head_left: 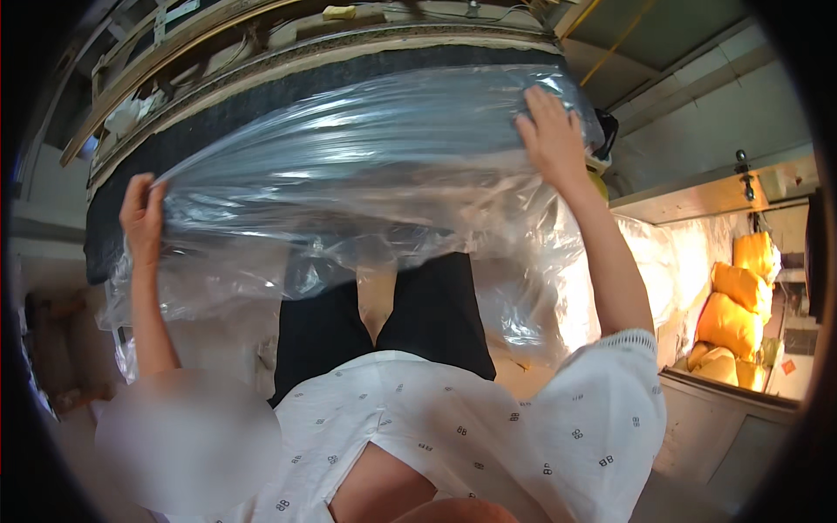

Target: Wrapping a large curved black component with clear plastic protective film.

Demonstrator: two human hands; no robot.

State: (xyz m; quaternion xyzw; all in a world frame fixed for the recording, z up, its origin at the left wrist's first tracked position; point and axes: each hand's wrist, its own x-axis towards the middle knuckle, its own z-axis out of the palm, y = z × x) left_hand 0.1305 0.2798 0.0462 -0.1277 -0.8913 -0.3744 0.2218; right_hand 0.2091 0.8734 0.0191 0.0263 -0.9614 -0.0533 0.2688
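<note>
A wide sheet of clear plastic film [349,131] lies stretched over a dark cloth-topped table and hangs down in folds over its near edge. My left hand [142,212] pinches the film's left end at the table's left side, and taut creases run from it toward the right. On the far right part of the film, my right hand [551,135] lies flat with its fingers stretched out, pressing on the surface. More loose film drapes down in front of my legs.
The dark table cover [118,213] shows along the far and left edges. Behind it runs a wooden rail [166,74] with a small yellow block [339,12] near it. At right, beyond an opening, several yellow sacks [731,327] are piled up.
</note>
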